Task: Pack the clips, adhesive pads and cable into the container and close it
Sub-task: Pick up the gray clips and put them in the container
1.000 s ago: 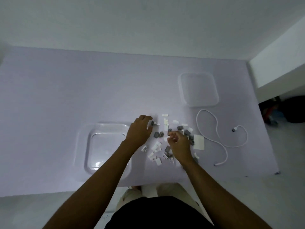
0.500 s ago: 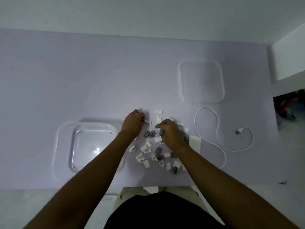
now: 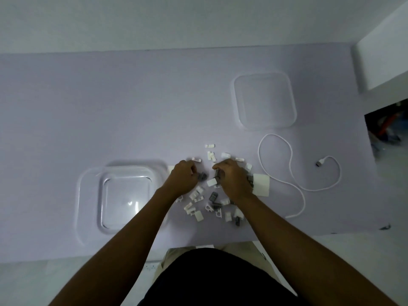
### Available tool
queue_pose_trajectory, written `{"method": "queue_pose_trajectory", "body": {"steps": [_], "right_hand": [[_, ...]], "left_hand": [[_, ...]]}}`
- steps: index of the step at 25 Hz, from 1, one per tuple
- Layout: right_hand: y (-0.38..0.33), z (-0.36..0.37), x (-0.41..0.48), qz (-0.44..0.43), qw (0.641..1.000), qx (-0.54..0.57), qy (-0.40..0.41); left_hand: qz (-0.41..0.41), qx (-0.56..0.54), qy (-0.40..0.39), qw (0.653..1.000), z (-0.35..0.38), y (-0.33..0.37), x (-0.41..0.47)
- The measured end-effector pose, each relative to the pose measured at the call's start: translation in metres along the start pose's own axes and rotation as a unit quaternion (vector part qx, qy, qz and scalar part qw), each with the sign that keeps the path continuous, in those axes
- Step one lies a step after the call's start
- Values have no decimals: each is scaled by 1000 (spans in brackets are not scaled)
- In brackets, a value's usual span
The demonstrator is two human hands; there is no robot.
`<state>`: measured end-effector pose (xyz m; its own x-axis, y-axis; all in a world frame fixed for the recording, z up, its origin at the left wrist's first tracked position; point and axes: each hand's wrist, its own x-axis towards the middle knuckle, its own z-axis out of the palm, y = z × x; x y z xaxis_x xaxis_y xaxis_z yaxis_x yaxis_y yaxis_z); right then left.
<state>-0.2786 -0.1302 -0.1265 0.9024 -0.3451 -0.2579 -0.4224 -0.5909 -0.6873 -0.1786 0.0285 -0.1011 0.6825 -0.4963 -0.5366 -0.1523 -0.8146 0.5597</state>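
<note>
- The scatter of small white and grey plastic clips (image 3: 212,195) was spread on the pale lilac bench (image 3: 110,107), near its front edge, directly beneath and between the two hands.
- The left hand (image 3: 183,180) was curled at the 9 o'clock edge of the scatter, its grip drawn in beside a grey clip (image 3: 202,176); whether anything was pinched could not be told.
- The right hand (image 3: 234,182) was laid over the middle of the scatter, its grip bunched around small pieces; what exactly was held could not be told.
- The clear square plastic container (image 3: 88,195) was set at 9 o'clock from the clips, just beside the left hand, and nothing could be seen in it; the left hand was judged the nearer for carrying pieces across.
- No obstacle was seen between the clips and the container, so a short sideways carry toward 9 o'clock was judged to be what the coming move turned on.
- A flat white square adhesive pad (image 3: 261,184) was lying at 3 o'clock of the right hand, touching or nearly touching it.
- The thin white cable (image 3: 293,177) was looped at 3 o'clock from the clips, its long run stretched from 12 toward 6 o'clock, with its grey plug (image 3: 319,163) pointing back toward 9 o'clock; the right hand was the nearer to it.
- The clear square lid (image 3: 265,100) was lying at 1 o'clock, well apart from the container.
- Packing was judged barely begun.
</note>
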Motion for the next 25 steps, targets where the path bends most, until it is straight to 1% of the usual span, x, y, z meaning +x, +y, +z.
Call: {"method": "queue_pose_trajectory", "body": {"steps": [3, 7, 9, 11, 12, 13, 14, 15, 16, 17, 18, 19, 20, 21, 22, 23, 24, 25], "right_hand": [[-3, 4, -6, -9, 999, -20, 39], [-3, 11, -2, 30, 999, -36, 16], [-6, 9, 1, 51, 998, 4, 33], [-10, -1, 0, 111, 987, 104, 60], [-12, -7, -2, 163, 965, 192, 69], [-13, -15, -4, 220, 919, 320, 70], [-14, -24, -7, 259, 843, 467, 58], [-14, -32, -11, 276, 758, 590, 39], [-11, -39, -15, 280, 690, 667, 20], [-8, -44, -20, 280, 647, 709, 6], [-5, -48, -24, 281, 620, 733, -6], [-3, -50, -29, 280, 604, 746, -8], [-1, -52, -33, 284, 597, 750, -2], [1, -54, -36, 294, 598, 745, 9], [3, -55, -37, 310, 611, 728, 25], [6, -56, -37, 329, 641, 692, 49], [11, -55, -36, 345, 693, 627, 78], [17, -54, -37, 351, 765, 531, 103]], "left_hand": [[8, 53, -19, 998, 11, 3, 3], [41, 101, -9, 994, 23, -6, 7], [48, 98, 3, 994, 24, -6, 7], [40, 86, 6, 995, 25, -7, 9], [30, 73, 5, 997, 25, -7, 9], [20, 50, 3, 999, 23, -7, 9], [8, 17, -1, 1000, 21, -7, 9], [-5, -27, -8, 1000, 19, -6, 8], [-24, -85, -22, 996, 17, -3, 6], [-53, -163, -45, 984, 15, -1, 4], [-91, -256, -71, 960, 13, 0, 2], [-131, -341, -95, 926, 12, 1, 1], [-164, -408, -118, 890, 11, 2, 2], [-186, -455, -137, 860, 11, 3, 2], [-195, -482, -155, 840, 11, 5, 2], [-194, -488, -168, 834, 12, 6, 4], [-187, -475, -172, 843, 13, 8, 4], [-175, -446, -167, 862, 14, 9, 4]]}}
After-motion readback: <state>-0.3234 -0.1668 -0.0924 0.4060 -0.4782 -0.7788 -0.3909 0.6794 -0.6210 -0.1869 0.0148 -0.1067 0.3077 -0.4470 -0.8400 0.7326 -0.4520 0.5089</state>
